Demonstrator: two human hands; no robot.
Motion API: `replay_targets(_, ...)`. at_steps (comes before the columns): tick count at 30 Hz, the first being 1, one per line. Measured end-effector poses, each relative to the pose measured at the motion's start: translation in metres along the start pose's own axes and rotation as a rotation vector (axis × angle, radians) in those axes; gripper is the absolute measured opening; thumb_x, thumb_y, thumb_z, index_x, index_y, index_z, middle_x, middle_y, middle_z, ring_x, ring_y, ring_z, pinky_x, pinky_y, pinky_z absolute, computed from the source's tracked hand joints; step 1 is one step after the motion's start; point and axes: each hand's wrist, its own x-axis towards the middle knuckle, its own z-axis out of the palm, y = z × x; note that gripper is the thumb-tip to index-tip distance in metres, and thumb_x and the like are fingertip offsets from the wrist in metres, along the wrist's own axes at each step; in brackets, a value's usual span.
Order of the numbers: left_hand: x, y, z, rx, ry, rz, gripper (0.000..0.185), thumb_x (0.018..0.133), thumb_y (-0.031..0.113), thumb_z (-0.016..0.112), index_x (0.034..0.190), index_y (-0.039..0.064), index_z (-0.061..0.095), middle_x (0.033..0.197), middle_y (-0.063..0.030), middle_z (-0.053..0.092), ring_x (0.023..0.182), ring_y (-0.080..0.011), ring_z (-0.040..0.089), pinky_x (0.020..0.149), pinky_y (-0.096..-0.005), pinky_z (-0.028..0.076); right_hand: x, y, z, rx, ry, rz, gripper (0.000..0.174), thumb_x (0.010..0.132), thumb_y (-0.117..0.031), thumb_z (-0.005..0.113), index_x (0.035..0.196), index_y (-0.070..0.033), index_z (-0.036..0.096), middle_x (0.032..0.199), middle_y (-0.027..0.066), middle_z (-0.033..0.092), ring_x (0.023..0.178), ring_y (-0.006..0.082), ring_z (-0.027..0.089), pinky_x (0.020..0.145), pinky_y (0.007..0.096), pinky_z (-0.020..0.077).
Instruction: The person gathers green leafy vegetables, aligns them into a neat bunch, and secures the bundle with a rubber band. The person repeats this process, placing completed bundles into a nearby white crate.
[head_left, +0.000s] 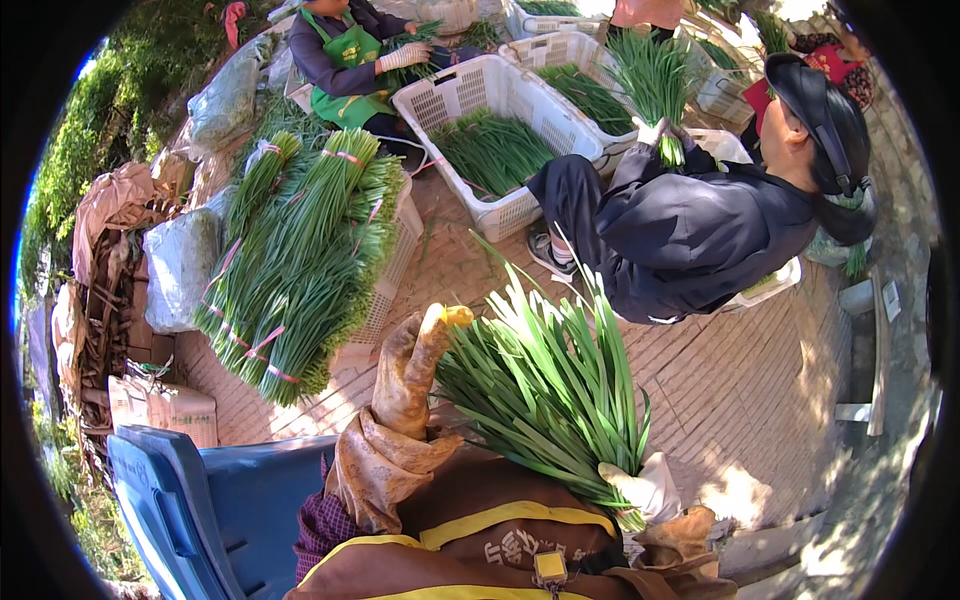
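Note:
My right hand (646, 487), in a whitish glove, grips a loose bunch of green garlic chives (547, 382) near the stem ends. The leaves fan up and away over my brown apron (517, 517) with yellow trim. My left hand (420, 352) wears a stained glove with a yellow fingertip cover and is raised at the left edge of the leaves. Its fingers are bent, and whether they pinch a leaf cannot be told. Beyond it, a big pile of chive bundles (300, 255) tied with pink bands lies on white plastic crates (386, 292).
A blue wheeled bin (255, 502) stands at my left. A seated person (690, 225) in dark clothes holds chives ahead right; another in a green apron (349, 67) works at the far left. White crates (510, 217) with chives stand between them. Wrapped bundles (180, 270) lie at left.

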Motion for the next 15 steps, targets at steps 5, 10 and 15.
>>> replay_targets(5,-0.004,-0.026,0.003,-0.252,0.038,-0.096,0.023,0.090,0.021,0.077,0.104,0.004,0.070,0.090,-0.0027,0.071,0.074,-0.0078,0.062,0.067,-0.0232,0.049,0.003,0.005,0.000,0.011,-0.047,-0.035,0.030,0.083,-0.017,0.080,0.105,0.002,0.072,0.071,0.0049,0.070,0.063,0.0061,0.056,0.057,0.0283,0.0481)
replay_targets(10,-0.006,-0.034,0.029,-0.528,0.070,-0.069,0.016,0.091,0.021,0.075,0.096,0.007,0.068,0.082,-0.0012,0.070,0.062,-0.0083,0.058,0.059,-0.0196,0.045,0.000,-0.009,0.001,0.009,-0.023,-0.022,0.032,0.083,-0.019,0.079,0.108,-0.001,0.072,0.071,0.0056,0.070,0.063,0.0065,0.056,0.059,0.0293,0.0492)
replay_targets(15,-0.002,-0.026,0.021,-0.300,0.172,-0.125,0.024,0.093,0.030,0.073,0.094,0.006,0.070,0.080,-0.0021,0.070,0.060,-0.0086,0.057,0.058,-0.0238,0.044,0.001,0.001,0.003,0.024,-0.010,-0.078,0.038,0.082,-0.020,0.080,0.114,-0.001,0.071,0.073,0.0075,0.071,0.066,0.0069,0.058,0.062,0.0296,0.0505)
